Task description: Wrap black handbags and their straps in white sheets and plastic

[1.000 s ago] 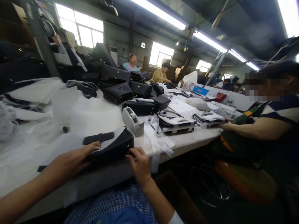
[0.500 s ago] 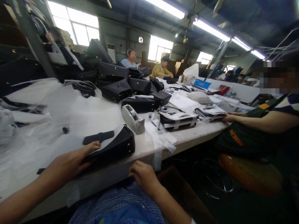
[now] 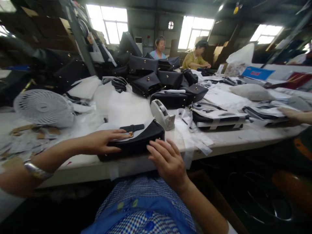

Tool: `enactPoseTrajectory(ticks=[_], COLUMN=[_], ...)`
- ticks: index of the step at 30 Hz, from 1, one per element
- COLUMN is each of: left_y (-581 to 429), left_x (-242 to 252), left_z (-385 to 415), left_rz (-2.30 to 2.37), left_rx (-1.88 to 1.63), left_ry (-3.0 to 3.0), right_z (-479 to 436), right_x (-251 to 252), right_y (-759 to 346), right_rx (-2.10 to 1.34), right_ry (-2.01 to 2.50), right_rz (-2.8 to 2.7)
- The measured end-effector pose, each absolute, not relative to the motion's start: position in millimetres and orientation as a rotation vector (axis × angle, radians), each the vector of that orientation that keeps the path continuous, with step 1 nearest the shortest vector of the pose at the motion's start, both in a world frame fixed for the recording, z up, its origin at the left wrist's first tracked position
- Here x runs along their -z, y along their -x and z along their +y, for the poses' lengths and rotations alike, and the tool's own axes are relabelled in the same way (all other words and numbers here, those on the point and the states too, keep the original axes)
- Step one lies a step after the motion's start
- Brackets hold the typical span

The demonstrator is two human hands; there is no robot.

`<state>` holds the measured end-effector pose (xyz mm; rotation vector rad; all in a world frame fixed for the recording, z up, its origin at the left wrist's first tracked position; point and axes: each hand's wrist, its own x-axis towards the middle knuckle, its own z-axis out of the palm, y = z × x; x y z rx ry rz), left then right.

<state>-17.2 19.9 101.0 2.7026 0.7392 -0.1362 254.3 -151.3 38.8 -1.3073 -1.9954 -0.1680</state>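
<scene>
A black handbag lies on its side along the table's front edge, with white paper over its upper face. A dark strap with a gold clasp crosses that paper. My left hand rests flat on the bag's left part, fingers stretched out beside the clasp. At the bag's right front corner is my right hand, fingers spread and lightly bent, its fingertips at the black side. Just behind the bag's right end stands a grey tape dispenser.
A white fan stands left above paper scraps. Black handbags are piled behind. To the right lie a paper-wrapped bag and white strips. A co-worker's hand touches another wrapped bag at far right.
The view has swung left, bringing the fan into sight. My right hand has risen from below the table edge to the handbag's corner. My left hand now lies flatter on the bag.
</scene>
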Motion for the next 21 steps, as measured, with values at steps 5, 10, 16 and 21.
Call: enactPoseTrajectory(ticks=[5,10,16,21], left_y=[28,63,81,48], left_x=[-112,-105,-87,-89], left_z=[16,3,-16,-20], left_rz=[0.767,1.051,1.208,1.179], left_rx=[0.075,-0.185,-0.377,-0.256], left_ry=[-2.663,-2.607,-2.833,-3.119], right_z=[-82,-71,-59,-40], right_x=[-71,-76,-91,-107], right_y=[-235,-238,-248,-254], right_rx=[0.215,0.232,0.224,0.092], right_ry=[1.232,1.324,1.278,1.211], right_rz=[-2.294,-2.499,-2.609,-2.784])
